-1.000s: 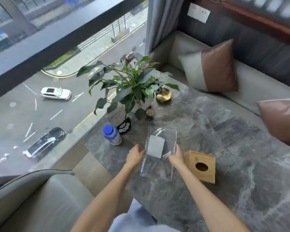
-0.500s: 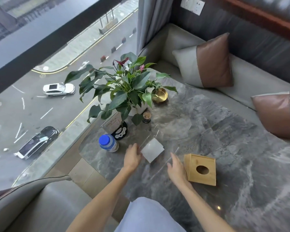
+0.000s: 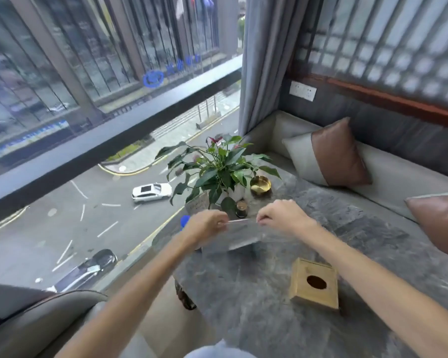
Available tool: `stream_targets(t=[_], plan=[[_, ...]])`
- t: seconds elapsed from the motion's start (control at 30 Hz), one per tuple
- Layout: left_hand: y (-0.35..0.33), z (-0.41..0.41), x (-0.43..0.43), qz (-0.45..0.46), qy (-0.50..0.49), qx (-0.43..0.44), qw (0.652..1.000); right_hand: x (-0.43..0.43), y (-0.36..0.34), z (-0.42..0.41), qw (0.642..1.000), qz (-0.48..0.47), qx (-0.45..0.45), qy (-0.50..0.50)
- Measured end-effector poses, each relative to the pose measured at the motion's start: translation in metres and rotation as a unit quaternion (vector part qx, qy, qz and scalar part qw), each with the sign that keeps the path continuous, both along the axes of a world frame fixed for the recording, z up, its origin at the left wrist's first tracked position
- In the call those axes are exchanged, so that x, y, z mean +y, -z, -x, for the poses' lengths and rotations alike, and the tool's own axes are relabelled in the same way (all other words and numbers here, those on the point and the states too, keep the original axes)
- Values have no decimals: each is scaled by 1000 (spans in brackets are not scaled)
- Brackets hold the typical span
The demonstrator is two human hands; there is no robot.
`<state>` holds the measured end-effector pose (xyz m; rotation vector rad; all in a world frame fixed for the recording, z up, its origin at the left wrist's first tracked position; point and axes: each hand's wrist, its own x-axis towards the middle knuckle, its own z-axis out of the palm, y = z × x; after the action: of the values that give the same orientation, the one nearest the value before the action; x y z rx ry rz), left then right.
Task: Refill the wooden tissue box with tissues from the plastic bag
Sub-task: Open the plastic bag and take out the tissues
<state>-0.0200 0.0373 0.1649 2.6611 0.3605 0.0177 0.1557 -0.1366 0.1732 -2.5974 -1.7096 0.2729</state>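
- Head view, far left: a grey armchair [image 3: 49,316] fills the lower corner, with a big window [image 3: 88,125] above it looking down on a street.
- A blue bottle cap [image 3: 184,221] peeks out just beyond the left hand; the rest of the bottle is hidden behind that hand.
- The left hand [image 3: 204,228] is raised above the table, fingers pinched tight on the left end of the plastic bag's top edge.
- The plastic bag [image 3: 241,235] hangs clear of the table between the two hands, stretched taut along its top edge. It is see-through and blurred; a pale flat stack of tissues [image 3: 243,242] shows inside, near the bottom.
- Behind the bag stands a potted plant [image 3: 220,169] with green leaves and a dark red flower, a small card [image 3: 197,205] leaning at its base, a little dark jar [image 3: 241,208] just beside it and a gold bowl [image 3: 260,184] further back.
- The right hand [image 3: 282,215] is level with the left, fingers closed in a pinch on the bag's right top corner.
- The grey marble table [image 3: 243,319] carries everything.
- The wooden tissue box [image 3: 314,284] sits on the table under the right forearm, well apart from the bag, its round hole facing up.
- Far right: a bench seat [image 3: 388,174] with two cushions, one [image 3: 329,153] grey and brown, one [image 3: 442,220] pinkish.
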Motion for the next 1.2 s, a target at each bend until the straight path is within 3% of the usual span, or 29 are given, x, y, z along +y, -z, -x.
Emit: stream_targets(t=[0.17, 0.27, 0.4, 0.47, 0.53, 0.57, 0.6, 0.63, 0.7, 0.77, 0.83, 0.9, 0.97, 1.03, 1.13, 1.2], plan=[[-95, 18, 23, 166, -68, -94, 979, -15, -95, -8, 989, -134, 42, 45], [-163, 18, 27, 178, -119, -139, 967, -29, -158, -17, 978, -193, 34, 73], [-223, 23, 13, 163, -42, -257, 952, -62, -210, -32, 979, -147, 90, 112], [-237, 22, 2, 138, -45, -245, 959, -75, -218, -41, 976, -96, 21, 192], [-245, 16, -11, 139, -51, -230, 962, -81, -217, -52, 945, -68, -104, 302], [-246, 11, -20, 133, -59, -221, 964, -82, -216, -52, 931, -78, -103, 341], [-244, 6, -31, 114, -69, -217, 967, -81, -213, -51, 926, -102, -27, 361], [-242, 0, -43, 79, -76, -216, 970, -78, -212, -47, 916, -134, 110, 361], [-232, -14, -69, -24, -85, -200, 976, -67, -212, -31, 856, -148, 360, 340], [-220, -25, -100, -144, -105, -173, 969, -50, -209, -18, 831, -144, 435, 317], [-210, -32, -131, -185, -117, -162, 962, -29, -207, -8, 838, -149, 438, 290], [-202, -38, -157, -170, -101, -158, 967, -11, -211, -1, 879, -138, 382, 250], [-198, -40, -173, -110, -69, -154, 980, -2, -221, 3, 937, -105, 273, 193], [-199, -34, -174, -45, -39, -166, 984, -4, -231, 4, 965, -97, 205, 131], [-215, -20, -138, -106, -35, -349, 931, -23, -252, 1, 978, -114, 167, 61], [-232, -18, -98, -181, -19, -377, 908, -38, -271, 0, 980, -106, 166, 25]])
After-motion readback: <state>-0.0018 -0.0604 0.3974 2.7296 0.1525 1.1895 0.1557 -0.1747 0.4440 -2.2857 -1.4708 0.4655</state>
